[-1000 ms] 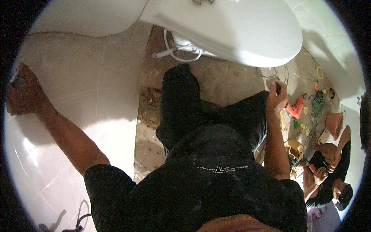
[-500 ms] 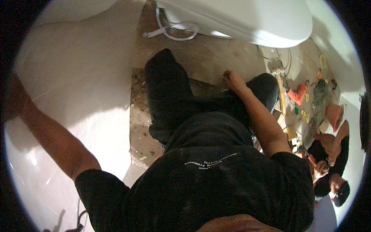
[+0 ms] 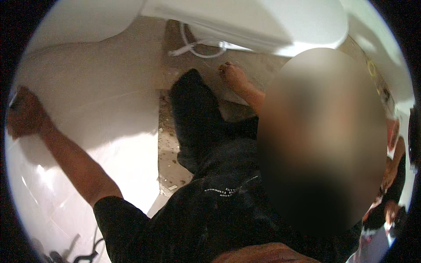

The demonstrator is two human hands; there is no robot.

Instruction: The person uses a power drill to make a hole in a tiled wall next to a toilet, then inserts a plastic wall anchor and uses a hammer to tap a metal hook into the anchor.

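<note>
L hand [image 3: 24, 111] flat on white tiled wall [image 3: 96, 109] at far left edge, arm straight, holding nothing, R hand [image 3: 232, 75] fingers curled, pressed on bare floor [image 3: 258, 65] below white hose [image 3: 197, 46], grip can't tell

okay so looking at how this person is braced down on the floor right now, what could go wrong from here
The left hand presses flat on a glossy white tiled surface; if that surface is slick, the palm could slide and the person tip over. The right hand rests on rough bare floor strewn with debris, which might scrape the fingers. A white hose loops close by under the white fixture and could snag.
</note>
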